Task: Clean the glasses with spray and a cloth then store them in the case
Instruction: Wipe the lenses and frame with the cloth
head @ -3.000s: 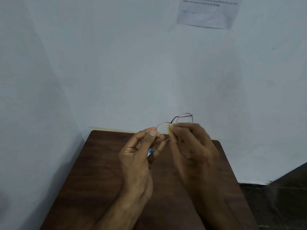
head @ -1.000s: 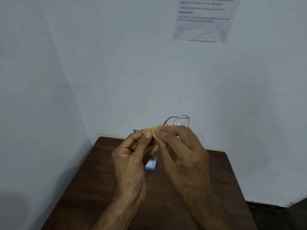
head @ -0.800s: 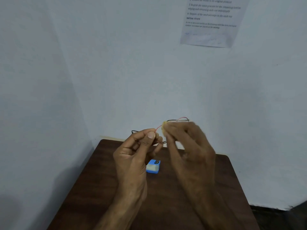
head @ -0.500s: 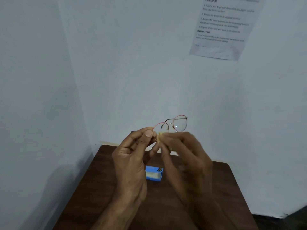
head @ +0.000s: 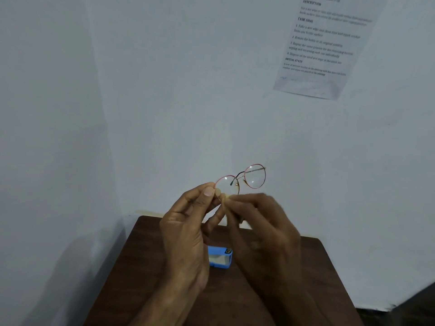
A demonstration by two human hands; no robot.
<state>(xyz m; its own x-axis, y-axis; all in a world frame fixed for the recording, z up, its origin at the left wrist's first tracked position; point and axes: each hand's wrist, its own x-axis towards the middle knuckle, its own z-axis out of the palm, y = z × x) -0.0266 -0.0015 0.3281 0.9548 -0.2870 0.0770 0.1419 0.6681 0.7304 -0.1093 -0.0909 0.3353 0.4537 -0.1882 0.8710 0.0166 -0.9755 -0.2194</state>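
Round glasses with a thin red and dark wire frame are held up above the table, in front of the wall. My left hand pinches the rim of the left lens between thumb and fingers. My right hand presses a small pale yellow cloth against the lower edge of that same lens. The other lens sticks out free to the upper right. A small blue case with a pale inside lies on the table under my hands, partly hidden by them.
The dark brown wooden table stands in a corner, with pale walls close behind and on the left. A printed paper sheet hangs on the back wall at the upper right. Dark floor shows at the lower right.
The glasses have turned so both lenses face me more fully, and my right hand with the cloth has slid down the left lens. The camera has tilted up, showing more of the case.
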